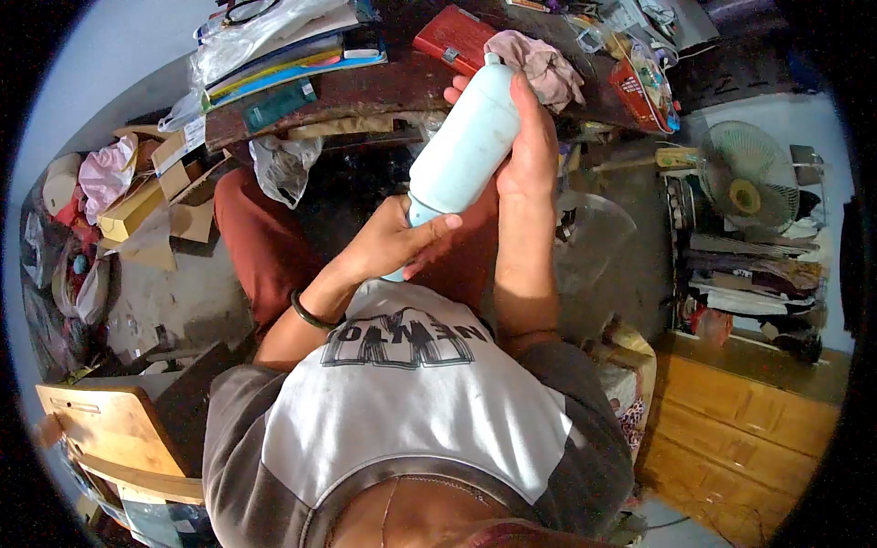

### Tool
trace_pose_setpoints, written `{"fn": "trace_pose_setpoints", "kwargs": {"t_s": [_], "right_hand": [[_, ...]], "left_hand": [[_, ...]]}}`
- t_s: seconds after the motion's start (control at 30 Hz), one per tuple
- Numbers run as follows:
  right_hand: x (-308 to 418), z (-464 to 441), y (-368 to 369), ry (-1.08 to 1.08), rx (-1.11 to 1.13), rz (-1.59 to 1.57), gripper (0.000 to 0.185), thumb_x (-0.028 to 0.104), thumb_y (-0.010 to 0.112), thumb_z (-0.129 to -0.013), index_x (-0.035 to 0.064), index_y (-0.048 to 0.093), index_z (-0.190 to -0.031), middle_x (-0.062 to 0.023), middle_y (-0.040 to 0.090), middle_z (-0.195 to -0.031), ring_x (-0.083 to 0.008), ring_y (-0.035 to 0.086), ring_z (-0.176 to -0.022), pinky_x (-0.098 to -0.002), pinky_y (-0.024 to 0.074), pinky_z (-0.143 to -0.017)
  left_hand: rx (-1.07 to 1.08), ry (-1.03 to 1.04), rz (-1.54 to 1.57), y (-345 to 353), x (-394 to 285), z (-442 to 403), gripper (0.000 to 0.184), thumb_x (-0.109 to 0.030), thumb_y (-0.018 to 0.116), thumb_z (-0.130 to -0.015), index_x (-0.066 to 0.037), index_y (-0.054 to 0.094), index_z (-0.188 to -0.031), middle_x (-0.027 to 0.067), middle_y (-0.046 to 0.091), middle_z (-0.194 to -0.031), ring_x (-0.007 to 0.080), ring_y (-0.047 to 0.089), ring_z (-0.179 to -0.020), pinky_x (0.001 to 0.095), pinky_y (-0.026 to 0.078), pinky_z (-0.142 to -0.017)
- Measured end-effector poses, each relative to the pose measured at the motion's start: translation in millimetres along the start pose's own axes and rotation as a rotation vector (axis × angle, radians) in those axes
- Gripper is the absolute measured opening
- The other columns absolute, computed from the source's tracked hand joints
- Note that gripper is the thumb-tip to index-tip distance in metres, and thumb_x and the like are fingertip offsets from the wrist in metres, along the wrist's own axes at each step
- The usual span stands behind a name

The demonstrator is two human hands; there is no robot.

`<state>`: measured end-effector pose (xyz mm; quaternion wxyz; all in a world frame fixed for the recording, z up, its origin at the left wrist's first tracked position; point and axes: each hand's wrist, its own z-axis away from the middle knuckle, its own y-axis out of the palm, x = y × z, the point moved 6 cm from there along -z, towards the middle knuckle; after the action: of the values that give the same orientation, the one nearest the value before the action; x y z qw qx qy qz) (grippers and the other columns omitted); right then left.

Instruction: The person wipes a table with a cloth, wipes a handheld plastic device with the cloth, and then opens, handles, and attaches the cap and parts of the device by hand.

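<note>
A pale blue bottle-shaped object is held at a slant above my lap, its small knob end pointing up toward the table. My right hand wraps round its upper right side, with fingertips showing behind the left edge. Around the narrower lower end, my left hand is closed, thumb across the front. A bit of pale blue shows below that hand. Just beyond the knob lies a crumpled pink cloth beside a red case.
The dark table ahead holds papers, plastic bags and a red basket. Opened cardboard boxes are at left. On the right stand a fan, a rack of folded things and wooden drawers. A wooden chair is at lower left.
</note>
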<state>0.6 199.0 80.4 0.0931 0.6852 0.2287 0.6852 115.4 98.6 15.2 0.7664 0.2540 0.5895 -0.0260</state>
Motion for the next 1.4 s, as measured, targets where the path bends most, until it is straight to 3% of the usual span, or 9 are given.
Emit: {"fn": "trace_pose_setpoints", "kwargs": {"t_s": [0.13,0.33,0.43,0.97,1.03,1.17,1.23,1.33,1.4], "right_hand": [[1.7,-1.8,-5.7,0.005,-0.009,0.083,0.059,0.048,0.051,-0.092,-0.0032,0.053,-0.121,-0.0235,0.065,-0.106,-0.0351,0.065,-0.097,-0.0409,0.0536,-0.082],[-10.5,-4.3,0.5,0.072,0.479,-0.249,0.063,0.051,0.056,-0.089,0.0040,0.047,-0.130,-0.0212,0.059,-0.118,-0.0361,0.059,-0.109,-0.0466,0.0501,-0.091],[-16.3,4.1,-10.6,0.056,0.370,-0.140,0.062,0.048,0.059,-0.088,0.0063,0.045,-0.132,-0.0205,0.056,-0.121,-0.0379,0.056,-0.113,-0.0496,0.0463,-0.096],[-25.3,9.1,-22.7,-0.026,0.167,-0.106,0.065,0.053,0.058,-0.087,0.0025,0.048,-0.127,-0.0198,0.060,-0.113,-0.0372,0.061,-0.102,-0.0480,0.0496,-0.089],[-20.5,11.2,-29.2,-0.187,0.075,0.164,0.059,0.047,0.063,-0.086,0.0025,0.050,-0.123,-0.0148,0.061,-0.109,-0.0258,0.060,-0.098,-0.0385,0.0479,-0.086],[1.3,28.9,-0.3,-0.402,0.176,0.469,0.050,0.036,0.067,-0.086,0.0027,0.052,-0.119,-0.0080,0.061,-0.108,-0.0162,0.056,-0.095,-0.0310,0.0444,-0.085],[2.0,39.6,9.2,-0.418,0.193,0.642,0.047,0.035,0.067,-0.087,0.0033,0.052,-0.119,-0.0100,0.062,-0.109,-0.0196,0.059,-0.098,-0.0327,0.0457,-0.086],[-2.3,52.9,23.8,-0.373,0.246,0.848,0.052,0.040,0.064,-0.087,0.0030,0.050,-0.121,-0.0141,0.061,-0.115,-0.0279,0.061,-0.104,-0.0371,0.0483,-0.086],[1.0,50.7,37.0,-0.691,0.367,0.992,0.059,0.042,0.065,-0.085,0.0043,0.048,-0.127,-0.0150,0.062,-0.114,-0.0323,0.065,-0.096,-0.0392,0.0515,-0.080]], "left_hand": [[-0.048,-0.013,-0.106,0.3,-1.3,-0.5,0.035,-0.030,0.062,-0.093,-0.001,0.058,-0.073,0.0005,0.053,-0.054,0.0064,0.046,-0.040,0.0241,0.034,-0.037],[-0.412,0.353,-0.718,-20.2,-0.6,1.1,0.038,-0.034,0.067,-0.087,0.003,0.062,-0.094,0.0193,0.062,-0.063,0.0318,0.063,-0.054,0.0391,0.048,-0.050],[-0.507,0.418,-0.844,-20.9,-9.0,5.2,0.042,-0.036,0.068,-0.085,0.002,0.060,-0.101,0.0239,0.060,-0.066,0.0401,0.062,-0.061,0.0436,0.049,-0.054],[-0.295,0.236,-0.702,-14.9,-0.5,-0.2,0.050,-0.040,0.071,-0.082,0.004,0.057,-0.101,0.0157,0.064,-0.066,0.0330,0.066,-0.060,0.0374,0.051,-0.054],[-0.161,0.141,-0.649,-19.1,2.9,-4.6,0.056,-0.042,0.072,-0.080,0.004,0.056,-0.106,0.0166,0.066,-0.073,0.0335,0.067,-0.066,0.0370,0.052,-0.060],[-0.407,0.558,-0.581,-39.4,7.1,-8.0,0.070,-0.042,0.078,-0.073,0.001,0.049,-0.119,0.0198,0.064,-0.091,0.0356,0.064,-0.085,0.0396,0.050,-0.075],[-0.494,0.747,-0.701,-36.3,-26.0,0.0,0.077,-0.041,0.081,-0.069,0.000,0.045,-0.124,0.0202,0.063,-0.098,0.0370,0.062,-0.093,0.0411,0.049,-0.080],[-0.434,0.644,-0.648,-43.6,-20.8,-6.0,0.069,-0.029,0.081,-0.071,0.002,0.047,-0.123,0.0195,0.061,-0.108,0.0326,0.060,-0.100,0.0371,0.047,-0.086],[-0.373,0.558,-0.507,-46.3,-16.7,-7.7,0.057,-0.019,0.077,-0.077,0.001,0.049,-0.122,0.0149,0.059,-0.116,0.0229,0.058,-0.107,0.0351,0.044,-0.092]]}}
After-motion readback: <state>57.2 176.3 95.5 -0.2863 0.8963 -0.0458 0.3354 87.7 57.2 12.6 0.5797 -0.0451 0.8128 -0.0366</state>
